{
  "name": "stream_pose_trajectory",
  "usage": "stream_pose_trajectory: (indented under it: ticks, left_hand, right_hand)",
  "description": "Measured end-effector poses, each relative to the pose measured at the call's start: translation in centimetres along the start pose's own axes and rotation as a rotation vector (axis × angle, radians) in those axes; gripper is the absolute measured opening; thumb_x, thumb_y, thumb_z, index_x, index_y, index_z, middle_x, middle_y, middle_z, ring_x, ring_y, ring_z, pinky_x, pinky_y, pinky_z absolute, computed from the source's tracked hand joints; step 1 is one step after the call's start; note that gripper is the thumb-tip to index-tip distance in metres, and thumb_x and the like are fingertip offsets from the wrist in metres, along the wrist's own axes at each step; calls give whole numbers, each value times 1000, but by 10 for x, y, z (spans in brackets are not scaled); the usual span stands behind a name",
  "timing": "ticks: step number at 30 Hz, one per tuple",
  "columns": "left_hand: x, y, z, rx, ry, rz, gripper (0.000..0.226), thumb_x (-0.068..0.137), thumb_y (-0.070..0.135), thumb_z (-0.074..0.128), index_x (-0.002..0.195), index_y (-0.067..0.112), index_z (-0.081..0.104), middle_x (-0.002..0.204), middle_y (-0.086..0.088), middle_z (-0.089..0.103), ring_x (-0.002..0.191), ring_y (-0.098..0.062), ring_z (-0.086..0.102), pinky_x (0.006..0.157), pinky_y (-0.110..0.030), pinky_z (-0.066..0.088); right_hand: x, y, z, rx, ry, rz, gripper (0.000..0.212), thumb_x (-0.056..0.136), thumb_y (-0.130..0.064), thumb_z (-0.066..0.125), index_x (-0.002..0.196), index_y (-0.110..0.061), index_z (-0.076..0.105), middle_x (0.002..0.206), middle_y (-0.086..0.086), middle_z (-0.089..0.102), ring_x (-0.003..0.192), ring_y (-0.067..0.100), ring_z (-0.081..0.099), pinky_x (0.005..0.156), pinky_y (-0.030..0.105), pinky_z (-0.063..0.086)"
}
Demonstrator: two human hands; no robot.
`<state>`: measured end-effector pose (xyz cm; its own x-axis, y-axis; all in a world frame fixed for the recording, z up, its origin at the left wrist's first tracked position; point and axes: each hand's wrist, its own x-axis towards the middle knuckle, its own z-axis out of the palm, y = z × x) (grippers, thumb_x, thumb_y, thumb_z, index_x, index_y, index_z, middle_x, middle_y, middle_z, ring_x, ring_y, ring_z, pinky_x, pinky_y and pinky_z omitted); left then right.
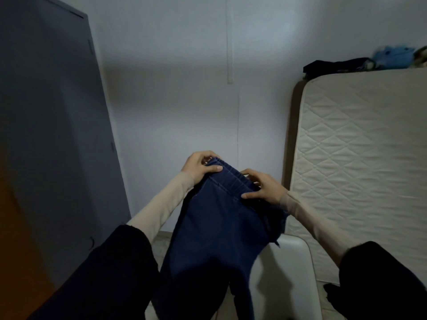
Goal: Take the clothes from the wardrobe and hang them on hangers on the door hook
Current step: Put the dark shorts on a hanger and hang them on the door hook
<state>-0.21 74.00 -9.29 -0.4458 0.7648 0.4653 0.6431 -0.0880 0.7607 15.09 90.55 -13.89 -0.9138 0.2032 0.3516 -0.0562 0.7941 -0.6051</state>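
A pair of dark blue jeans point(215, 227) hangs in front of me, held up by its elastic waistband, with the legs dropping out of the bottom of the view. My left hand point(198, 166) pinches the left end of the waistband, thumb on the near side. My right hand point(263, 187) grips the right end of the waistband, fingers spread over the fabric. Both arms wear beige sleeves under dark outer sleeves. No hanger or door hook is in view. The grey wardrobe point(50, 125) stands at the left with its door shut.
A quilted cream mattress point(360, 162) leans upright at the right, with dark clothing point(335, 65) and a blue fluffy item point(390, 54) on top of it. A white chair back point(298, 269) stands below the jeans. A plain white wall point(184, 100) is ahead.
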Motion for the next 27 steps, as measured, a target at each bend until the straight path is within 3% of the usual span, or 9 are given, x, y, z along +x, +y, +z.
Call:
stream_pose_trajectory:
  ticks: [5, 10, 14, 16, 19, 21, 24, 27]
  left_hand:
    - [-4, 15, -27, -4, 26, 68, 24, 72, 6, 74, 78, 28, 66, 86, -5, 63, 88, -22, 57, 86, -33, 45]
    - [-15, 11, -56, 65, 108, 32, 25, 74, 2, 72, 80, 24, 64, 87, -6, 64, 85, -20, 58, 84, -28, 47]
    - [-31, -1, -70, 74, 171, 1, 26, 75, 0, 71, 79, 24, 62, 84, 4, 62, 80, -12, 56, 72, -7, 43]
    - [-39, -10, -76, 63, 207, -22, 25, 76, 0, 70, 79, 23, 62, 84, 3, 61, 80, -12, 55, 71, -6, 44]
    - [-50, -20, -81, 55, 241, -62, 18, 77, 0, 69, 87, 14, 63, 82, 3, 60, 77, -7, 55, 69, -3, 43]
    - [-56, -27, -82, 52, 253, -80, 18, 78, -1, 68, 92, 9, 62, 82, 5, 60, 73, 2, 56, 69, -2, 42]
    - [-64, -38, -85, 59, 280, -108, 20, 77, -3, 68, 93, 7, 61, 81, 6, 59, 65, 13, 56, 67, -1, 41]
    - [-73, -51, -93, 64, 332, -151, 20, 77, -5, 68, 92, 6, 61, 80, 4, 59, 68, 6, 56, 66, -2, 42]
  right_hand:
    - [-2, 14, 11, -70, 31, 46, 49, 72, -2, 73, 114, -16, 51, 98, 9, 63, 93, 26, 61, 88, 36, 50]
    - [-2, 20, 27, -35, 54, 69, 34, 79, 2, 64, 99, -22, 52, 83, -2, 59, 80, 19, 59, 73, 22, 51]
    - [3, 25, 43, -23, 45, 131, 28, 81, -1, 63, 84, -28, 55, 79, -1, 61, 77, 20, 60, 75, 33, 51]
    - [2, 25, 56, 45, 3, 190, 23, 79, -11, 71, 89, -24, 55, 80, 0, 59, 74, 18, 57, 76, 35, 50]
    - [0, 31, 79, 16, -104, 238, 43, 68, -10, 80, 97, -19, 50, 88, 4, 57, 79, 20, 56, 78, 35, 50]
    - [0, 35, 94, -44, -125, 246, 44, 67, -5, 78, 95, -17, 47, 88, 4, 57, 79, 20, 55, 72, 29, 48]
    - [3, 37, 110, -110, -128, 213, 34, 74, -2, 68, 93, -16, 44, 85, 3, 56, 76, 20, 53, 55, 10, 38]
    - [9, 36, 112, -139, -79, 158, 33, 76, 3, 60, 94, -16, 40, 77, 5, 56, 72, 22, 51, 50, 16, 33]
